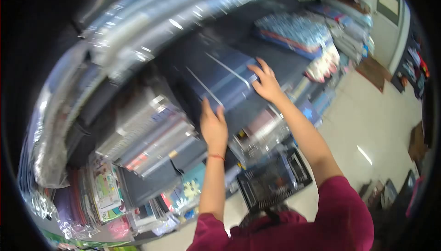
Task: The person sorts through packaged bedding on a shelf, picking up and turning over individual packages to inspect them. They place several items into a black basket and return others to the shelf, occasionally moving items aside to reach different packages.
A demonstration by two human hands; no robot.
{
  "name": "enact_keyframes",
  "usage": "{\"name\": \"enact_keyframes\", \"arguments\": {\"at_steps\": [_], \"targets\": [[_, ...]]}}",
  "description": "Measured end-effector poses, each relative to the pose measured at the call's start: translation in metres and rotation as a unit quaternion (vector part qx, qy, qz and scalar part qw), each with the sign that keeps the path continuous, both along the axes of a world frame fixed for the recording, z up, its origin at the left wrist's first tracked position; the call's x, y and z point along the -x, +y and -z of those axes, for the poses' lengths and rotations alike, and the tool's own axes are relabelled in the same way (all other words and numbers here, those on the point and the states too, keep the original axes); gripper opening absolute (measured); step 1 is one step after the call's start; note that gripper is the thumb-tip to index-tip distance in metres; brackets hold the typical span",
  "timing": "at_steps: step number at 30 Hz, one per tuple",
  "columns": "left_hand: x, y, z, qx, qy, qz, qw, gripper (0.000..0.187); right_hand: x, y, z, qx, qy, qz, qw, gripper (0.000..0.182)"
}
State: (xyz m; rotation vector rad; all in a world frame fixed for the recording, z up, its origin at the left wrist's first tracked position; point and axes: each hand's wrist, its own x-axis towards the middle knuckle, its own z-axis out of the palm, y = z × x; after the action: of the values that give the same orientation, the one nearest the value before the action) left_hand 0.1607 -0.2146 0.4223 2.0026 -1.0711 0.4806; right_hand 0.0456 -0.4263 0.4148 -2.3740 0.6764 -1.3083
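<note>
A folded dark blue cloth (229,81) with two white stripes lies on the dark shelf in front of me. My left hand (214,129) is at its near left corner, with thumb and fingers against the edge. On the opposite side, my right hand (267,83) grips the right edge, fingers bent over it. Motion blur softens both hands, and the fingertips are partly hidden by the cloth. Stacks of clear-wrapped folded textiles (147,136) sit left of my left hand. Below the cloth is another wrapped stack (259,131).
Long plastic-wrapped bundles (174,26) fill the upper shelf. A patterned blue textile pile (298,33) lies to the right of the cloth. A black plastic crate (275,177) stands on the floor near my body. Tiled floor (353,127) and a brown mat (373,73) are to the right.
</note>
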Motion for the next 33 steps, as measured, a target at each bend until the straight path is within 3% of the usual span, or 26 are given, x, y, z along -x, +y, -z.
{"name": "enact_keyframes", "arguments": {"at_steps": [1,2,4,7,8,9,10,11,12,14,15,17,21,22,23,27,30,32,33], "targets": [[-0.002,-0.002,0.005,0.011,-0.056,-0.01,0.998,0.055,0.0,0.001,0.001,0.02,-0.024,0.006,1.0,0.059],[0.014,0.001,-0.012,0.022,-0.01,-0.035,0.999,0.055,0.003,0.007,0.001,0.038,-0.025,0.045,0.998,0.062],[0.02,0.006,-0.014,0.066,-0.053,0.016,0.996,0.048,0.02,0.028,0.004,0.06,-0.08,0.056,0.993,0.065],[0.049,0.035,0.003,0.097,-0.139,0.091,0.981,0.042,0.076,0.081,0.055,-0.037,-0.205,0.004,0.978,0.054],[0.067,0.047,0.025,0.135,-0.09,0.133,0.978,0.041,0.102,0.097,0.093,-0.08,-0.159,0.027,0.984,0.049],[0.083,0.062,0.056,0.096,-0.087,0.133,0.983,0.041,0.132,0.111,0.149,-0.12,-0.117,0.049,0.985,0.045],[0.101,0.08,0.106,0.087,0.033,0.179,0.979,0.045,0.159,0.125,0.197,-0.139,-0.091,0.041,0.985,0.04],[0.126,0.101,0.147,0.009,0.125,0.19,0.974,0.049,0.186,0.145,0.244,-0.187,-0.038,0.077,0.979,0.039],[0.152,0.128,0.191,-0.135,0.118,0.173,0.969,0.054,0.217,0.166,0.297,-0.243,0.032,0.097,0.965,0.042],[0.205,0.173,0.271,-0.229,0.259,0.206,0.915,0.06,0.262,0.2,0.387,-0.371,0.17,0.156,0.9,0.056],[0.229,0.189,0.285,-0.297,0.33,0.212,0.871,0.061,0.272,0.211,0.415,-0.422,0.229,0.175,0.86,0.062],[0.263,0.208,0.311,-0.398,0.362,0.236,0.809,0.061,0.273,0.217,0.441,-0.426,0.278,0.206,0.836,0.066],[0.288,0.207,0.339,-0.404,0.404,0.294,0.766,0.061,0.261,0.197,0.5,-0.516,0.276,0.205,0.784,0.075],[0.289,0.206,0.342,-0.407,0.415,0.285,0.762,0.06,0.258,0.193,0.508,-0.573,0.279,0.222,0.738,0.065],[0.288,0.205,0.343,-0.406,0.425,0.274,0.761,0.06,0.256,0.19,0.507,-0.578,0.271,0.21,0.741,0.059],[0.272,0.185,0.33,-0.366,0.461,0.2,0.783,0.061,0.282,0.198,0.494,-0.515,0.245,0.161,0.805,0.059],[0.249,0.152,0.285,-0.29,0.414,0.169,0.846,0.066,0.316,0.206,0.437,-0.512,0.198,0.096,0.83,0.058],[0.236,0.13,0.253,-0.236,0.423,0.153,0.861,0.068,0.334,0.211,0.377,-0.481,0.196,0.055,0.853,0.058],[0.231,0.12,0.236,-0.198,0.477,0.15,0.843,0.068,0.341,0.211,0.336,-0.468,0.204,0.036,0.859,0.058]]}}
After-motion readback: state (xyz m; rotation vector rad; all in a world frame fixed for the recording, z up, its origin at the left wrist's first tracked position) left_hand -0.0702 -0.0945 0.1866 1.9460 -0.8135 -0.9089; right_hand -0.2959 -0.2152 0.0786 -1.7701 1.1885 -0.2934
